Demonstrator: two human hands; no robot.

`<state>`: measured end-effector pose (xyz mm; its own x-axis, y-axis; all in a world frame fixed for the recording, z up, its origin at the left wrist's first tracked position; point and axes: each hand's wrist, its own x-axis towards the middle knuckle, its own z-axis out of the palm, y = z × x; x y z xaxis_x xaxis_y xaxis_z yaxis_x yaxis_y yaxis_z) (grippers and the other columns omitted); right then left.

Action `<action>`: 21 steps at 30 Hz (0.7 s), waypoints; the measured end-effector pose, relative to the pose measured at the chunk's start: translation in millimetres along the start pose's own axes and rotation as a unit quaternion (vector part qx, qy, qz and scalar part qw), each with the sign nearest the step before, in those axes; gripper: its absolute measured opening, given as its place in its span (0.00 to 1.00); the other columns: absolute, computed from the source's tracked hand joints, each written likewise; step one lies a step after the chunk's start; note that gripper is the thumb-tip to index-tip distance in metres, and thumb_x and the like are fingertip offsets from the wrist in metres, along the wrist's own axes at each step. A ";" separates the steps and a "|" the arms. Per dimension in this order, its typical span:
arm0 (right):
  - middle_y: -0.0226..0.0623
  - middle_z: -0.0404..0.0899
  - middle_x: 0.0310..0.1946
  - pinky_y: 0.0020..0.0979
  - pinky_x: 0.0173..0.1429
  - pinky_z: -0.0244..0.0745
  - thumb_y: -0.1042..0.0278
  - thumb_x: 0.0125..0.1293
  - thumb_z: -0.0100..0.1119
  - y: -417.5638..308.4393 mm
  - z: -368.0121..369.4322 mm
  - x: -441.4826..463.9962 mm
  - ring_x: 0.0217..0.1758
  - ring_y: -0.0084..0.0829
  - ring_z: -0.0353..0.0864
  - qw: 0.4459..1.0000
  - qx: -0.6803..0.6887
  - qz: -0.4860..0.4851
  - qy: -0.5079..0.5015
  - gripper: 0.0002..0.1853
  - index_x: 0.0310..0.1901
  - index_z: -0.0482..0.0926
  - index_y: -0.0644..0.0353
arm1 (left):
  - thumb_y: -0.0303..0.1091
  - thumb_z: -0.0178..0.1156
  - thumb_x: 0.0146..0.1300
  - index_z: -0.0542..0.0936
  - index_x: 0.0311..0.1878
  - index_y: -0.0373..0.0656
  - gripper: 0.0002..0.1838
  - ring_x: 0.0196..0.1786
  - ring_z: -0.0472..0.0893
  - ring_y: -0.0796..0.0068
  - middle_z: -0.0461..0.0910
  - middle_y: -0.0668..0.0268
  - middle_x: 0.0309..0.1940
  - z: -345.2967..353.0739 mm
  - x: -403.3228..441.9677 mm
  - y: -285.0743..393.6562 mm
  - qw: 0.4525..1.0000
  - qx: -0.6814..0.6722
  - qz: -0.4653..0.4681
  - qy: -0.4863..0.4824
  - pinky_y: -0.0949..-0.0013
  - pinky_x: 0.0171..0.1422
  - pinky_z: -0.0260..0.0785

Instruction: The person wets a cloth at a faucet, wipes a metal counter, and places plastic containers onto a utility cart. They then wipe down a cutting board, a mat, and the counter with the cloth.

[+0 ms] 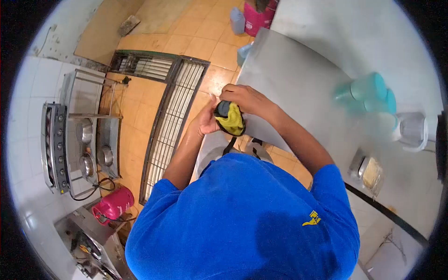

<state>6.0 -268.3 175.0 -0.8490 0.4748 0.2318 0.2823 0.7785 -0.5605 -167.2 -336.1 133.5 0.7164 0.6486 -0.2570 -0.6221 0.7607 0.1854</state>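
A small yellow and black cloth item with a dark grey patch at its top is held in front of my body, beside the metal table's edge. My left hand supports it from the left side, fingers curled against it. Over its top lies my right hand, with the fingers bent down onto the dark upper part. The fingertips of my right hand are partly hidden, and both hands touch the item.
The metal table spans the right, bearing turquoise containers, a clear plastic jug and a tray of pale food. A floor drain grate, pink gas cylinder and stove are left. A pink bucket stands beyond.
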 end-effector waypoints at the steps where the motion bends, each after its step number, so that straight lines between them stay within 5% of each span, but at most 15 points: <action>1: 0.36 0.72 0.40 0.35 0.44 0.74 0.81 0.48 0.52 1.0 3.2 18.9 0.43 0.41 0.77 1.000 -0.024 -0.009 -0.016 0.17 0.42 0.74 0.57 | 0.56 0.55 0.59 0.63 0.61 0.41 0.35 0.57 0.71 0.52 0.71 0.52 0.53 1.6 -7.7 4.6 0.995 0.073 -0.008 -0.059 0.48 0.64 0.61; 3: 0.35 0.73 0.41 0.36 0.44 0.74 0.79 0.49 0.51 5.8 7.3 61.8 0.44 0.41 0.77 0.996 -0.077 -0.027 -0.046 0.16 0.42 0.74 0.56 | 0.51 0.59 0.57 0.66 0.56 0.43 0.29 0.52 0.75 0.56 0.73 0.55 0.49 -28.8 -14.9 28.5 0.994 0.107 0.010 0.024 0.51 0.57 0.67; 4: 0.40 0.74 0.34 0.39 0.41 0.75 0.70 0.54 0.50 9.7 9.3 87.9 0.40 0.42 0.78 0.992 -0.110 -0.043 -0.035 0.10 0.39 0.73 0.55 | 0.48 0.62 0.56 0.68 0.54 0.44 0.27 0.49 0.76 0.58 0.74 0.56 0.46 -49.3 -15.3 47.6 0.990 0.125 0.016 0.064 0.52 0.54 0.70; 5: 0.41 0.74 0.31 0.39 0.40 0.75 0.69 0.55 0.51 24.3 15.4 111.5 0.39 0.43 0.79 0.988 -0.142 -0.013 -0.055 0.09 0.38 0.73 0.56 | 0.43 0.64 0.55 0.73 0.45 0.45 0.19 0.38 0.77 0.69 0.75 0.62 0.35 -75.5 -16.1 81.7 0.991 0.117 -0.014 0.057 0.63 0.40 0.72; 6: 0.42 0.74 0.29 0.40 0.39 0.75 0.67 0.55 0.51 43.5 23.4 136.0 0.38 0.44 0.79 0.982 -0.172 0.020 -0.075 0.08 0.36 0.73 0.57 | 0.43 0.64 0.54 0.75 0.42 0.46 0.16 0.28 0.74 0.76 0.75 0.66 0.27 -78.0 -21.3 120.0 0.953 0.233 -0.084 0.175 0.70 0.29 0.68; 7: 0.43 0.74 0.26 0.41 0.39 0.75 0.66 0.55 0.52 60.0 34.3 161.3 0.36 0.44 0.79 0.974 -0.201 0.052 -0.095 0.07 0.35 0.73 0.58 | 0.42 0.65 0.52 0.77 0.38 0.43 0.15 0.22 0.74 0.78 0.74 0.68 0.21 -53.8 -31.5 151.6 0.817 0.502 0.029 0.283 0.71 0.26 0.68; 8: 0.41 0.73 0.23 0.40 0.36 0.75 0.64 0.56 0.52 75.8 54.3 182.8 0.33 0.43 0.78 0.979 -0.165 0.081 -0.085 0.07 0.33 0.73 0.58 | 0.42 0.65 0.49 0.78 0.38 0.40 0.18 0.21 0.77 0.69 0.78 0.61 0.23 -61.1 -37.8 194.6 0.574 0.752 0.056 0.319 0.65 0.27 0.70; 9: 0.40 0.72 0.20 0.39 0.33 0.74 0.61 0.57 0.51 92.7 79.1 204.0 0.29 0.41 0.78 0.983 -0.130 0.108 -0.074 0.09 0.30 0.72 0.58 | 0.42 0.63 0.47 0.78 0.39 0.41 0.18 0.29 0.80 0.56 0.80 0.53 0.27 -76.3 -44.6 228.4 0.391 0.860 0.144 0.293 0.58 0.34 0.72; 10: 0.38 0.71 0.17 0.38 0.30 0.73 0.59 0.58 0.51 97.2 90.1 231.3 0.25 0.39 0.77 0.985 -0.096 0.131 -0.066 0.10 0.28 0.72 0.57 | 0.42 0.62 0.47 0.79 0.40 0.44 0.17 0.35 0.79 0.48 0.79 0.51 0.31 -70.6 -52.8 258.4 0.320 0.898 0.110 0.283 0.52 0.38 0.71; 11: 0.34 0.69 0.17 0.34 0.26 0.70 0.58 0.59 0.50 103.5 98.1 258.7 0.22 0.34 0.74 0.969 0.059 0.203 -0.124 0.11 0.26 0.70 0.55 | 0.43 0.61 0.49 0.78 0.36 0.46 0.14 0.34 0.80 0.53 0.80 0.53 0.28 -78.2 -63.3 284.9 0.258 0.915 0.119 0.287 0.57 0.38 0.73; 13: 0.25 0.65 0.16 0.27 0.17 0.62 0.57 0.62 0.47 94.2 99.8 313.3 0.15 0.23 0.67 0.840 0.359 0.336 -0.227 0.14 0.21 0.67 0.51 | 0.41 0.62 0.47 0.76 0.35 0.46 0.13 0.34 0.80 0.55 0.80 0.56 0.27 -93.3 -84.3 336.1 0.225 0.928 0.140 0.261 0.57 0.37 0.73; 14: 0.18 0.60 0.16 0.19 0.13 0.49 0.54 0.65 0.45 82.4 104.3 328.2 0.13 0.13 0.55 0.768 0.475 0.372 -0.213 0.15 0.21 0.63 0.46 | 0.41 0.62 0.46 0.75 0.34 0.47 0.13 0.34 0.80 0.56 0.79 0.57 0.27 -101.9 -93.6 356.7 0.218 0.928 0.173 0.247 0.57 0.36 0.72; 17: 0.16 0.58 0.16 0.18 0.12 0.45 0.52 0.66 0.44 106.8 126.6 374.9 0.13 0.13 0.54 0.536 0.735 0.304 -0.281 0.15 0.22 0.62 0.46 | 0.39 0.64 0.43 0.74 0.32 0.47 0.13 0.32 0.80 0.57 0.79 0.59 0.26 -123.8 -107.5 409.9 0.207 0.915 0.272 0.214 0.58 0.34 0.72; 18: 0.16 0.54 0.14 0.19 0.13 0.46 0.53 0.69 0.38 93.6 115.5 393.9 0.12 0.13 0.50 0.563 0.723 0.297 -0.268 0.19 0.20 0.60 0.47 | 0.39 0.64 0.43 0.73 0.32 0.47 0.13 0.32 0.80 0.58 0.78 0.60 0.26 -128.6 -112.4 425.4 0.209 0.907 0.295 0.215 0.58 0.33 0.72; 21: 0.16 0.55 0.15 0.17 0.12 0.45 0.53 0.69 0.38 93.5 114.5 441.0 0.12 0.12 0.50 0.514 0.746 0.309 -0.289 0.17 0.22 0.60 0.46 | 0.36 0.65 0.39 0.72 0.31 0.47 0.14 0.30 0.79 0.59 0.78 0.61 0.26 -137.2 -127.7 460.0 0.184 0.895 0.332 0.235 0.60 0.32 0.71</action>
<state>-393.1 -33.1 133.8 -0.9154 -0.0953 -0.3911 0.2879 -0.8342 -0.4704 -588.1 -72.7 121.5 0.3023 0.8603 0.4105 0.8782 -0.4188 0.2310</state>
